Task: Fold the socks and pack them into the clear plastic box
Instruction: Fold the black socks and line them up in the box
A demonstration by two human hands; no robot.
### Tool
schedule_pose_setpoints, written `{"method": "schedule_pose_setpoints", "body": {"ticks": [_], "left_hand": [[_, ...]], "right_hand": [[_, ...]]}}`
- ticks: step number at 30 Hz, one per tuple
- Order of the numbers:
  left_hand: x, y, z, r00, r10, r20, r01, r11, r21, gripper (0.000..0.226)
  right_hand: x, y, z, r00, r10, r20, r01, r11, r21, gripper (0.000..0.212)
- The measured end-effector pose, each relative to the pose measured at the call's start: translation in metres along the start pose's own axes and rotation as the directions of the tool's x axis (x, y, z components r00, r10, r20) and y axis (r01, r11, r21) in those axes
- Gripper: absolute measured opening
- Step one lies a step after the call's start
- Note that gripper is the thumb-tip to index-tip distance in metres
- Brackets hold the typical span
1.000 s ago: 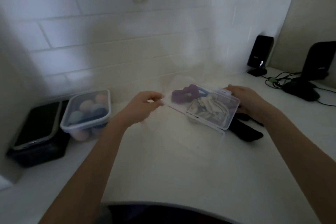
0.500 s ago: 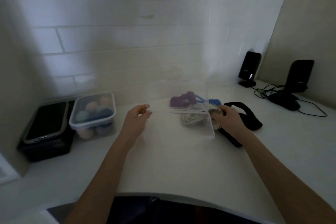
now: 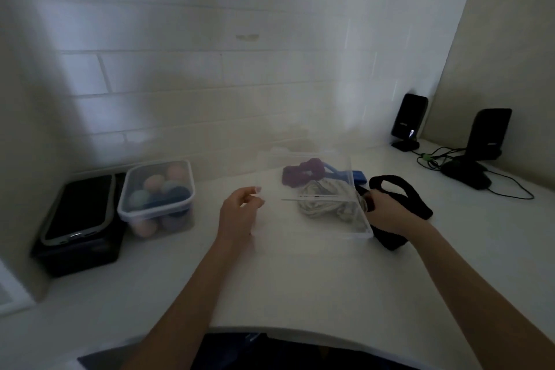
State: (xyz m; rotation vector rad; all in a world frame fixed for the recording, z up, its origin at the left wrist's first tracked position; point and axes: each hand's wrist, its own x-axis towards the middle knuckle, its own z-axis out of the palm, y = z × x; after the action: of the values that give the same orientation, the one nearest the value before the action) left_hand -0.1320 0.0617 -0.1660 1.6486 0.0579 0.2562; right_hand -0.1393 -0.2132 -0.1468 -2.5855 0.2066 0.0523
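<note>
Clear plastic box [image 3: 312,234] between both hands

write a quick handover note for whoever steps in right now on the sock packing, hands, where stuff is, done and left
Left hand grips the left edge of the clear plastic box. Right hand holds its right edge, beside the black sock on the counter.
Done: the maroon piece and the cream bundle show through the box.
Left: fold the black sock, pack it.
</note>
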Motion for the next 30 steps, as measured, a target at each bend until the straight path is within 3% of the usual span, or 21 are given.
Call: {"method": "schedule_pose_setpoints", "body": {"ticks": [4, 6, 9, 13, 15, 18, 21, 23, 25, 26, 28, 30], "left_hand": [[0.001, 0.000, 0.000, 1.000, 0.004, 0.015, -0.004, 1.000, 0.026, 0.027], [0.000, 0.000, 0.000, 1.000, 0.009, 0.020, -0.009, 0.999, 0.030, 0.029], [0.001, 0.002, 0.001, 0.999, 0.017, 0.027, -0.018, 0.999, 0.034, 0.032], [0.004, 0.001, 0.008, 0.999, 0.014, 0.036, -0.015, 0.999, 0.036, 0.024], [0.005, 0.000, 0.014, 0.999, 0.021, 0.042, -0.023, 0.999, 0.049, 0.024], [0.003, 0.006, 0.027, 0.996, 0.053, 0.075, -0.060, 0.993, 0.097, 0.023], [-0.004, 0.014, 0.039, 0.989, 0.096, 0.115, -0.126, 0.946, 0.300, 0.025], [-0.009, 0.020, 0.044, 0.961, 0.263, 0.087, -0.272, 0.838, 0.474, 0.031], [-0.013, 0.034, 0.049, 0.826, 0.554, 0.098, -0.523, 0.691, 0.499, 0.035], [-0.013, 0.045, 0.051, 0.767, 0.625, 0.145, -0.615, 0.653, 0.441, 0.035], [-0.006, 0.064, 0.060, 0.779, 0.551, 0.298, -0.621, 0.742, 0.252, 0.030], [0.008, 0.072, 0.074, 0.819, 0.359, 0.447, -0.463, 0.874, 0.146, 0.029]], "right_hand": [[-0.001, -0.006, -0.001, 0.993, 0.119, 0.011, -0.119, 0.993, 0.008, 0.035], [-0.003, -0.005, -0.001, 0.984, 0.173, 0.043, -0.175, 0.984, 0.043, 0.031], [-0.003, -0.002, -0.010, 0.984, 0.176, 0.006, -0.173, 0.959, 0.224, 0.032], [-0.010, -0.004, -0.037, 0.986, 0.159, 0.055, -0.167, 0.875, 0.454, 0.029], [-0.011, -0.008, -0.049, 0.989, 0.142, -0.037, -0.099, 0.831, 0.548, 0.025], [-0.011, -0.019, -0.061, 0.967, 0.084, -0.242, 0.125, 0.669, 0.732, 0.019], [-0.012, -0.036, -0.065, 0.942, -0.111, -0.317, 0.323, 0.556, 0.766, 0.017], [-0.011, -0.048, -0.060, 0.927, -0.225, -0.301, 0.376, 0.526, 0.763, 0.015], [-0.008, -0.058, -0.053, 0.922, -0.264, -0.284, 0.385, 0.537, 0.751, 0.017], [-0.004, -0.061, -0.049, 0.923, -0.260, -0.284, 0.383, 0.538, 0.751, 0.016], [0.002, -0.064, -0.042, 0.922, -0.271, -0.275, 0.382, 0.535, 0.754, 0.012], [0.005, -0.065, -0.036, 0.914, -0.303, -0.270, 0.398, 0.535, 0.745, 0.011]]}}
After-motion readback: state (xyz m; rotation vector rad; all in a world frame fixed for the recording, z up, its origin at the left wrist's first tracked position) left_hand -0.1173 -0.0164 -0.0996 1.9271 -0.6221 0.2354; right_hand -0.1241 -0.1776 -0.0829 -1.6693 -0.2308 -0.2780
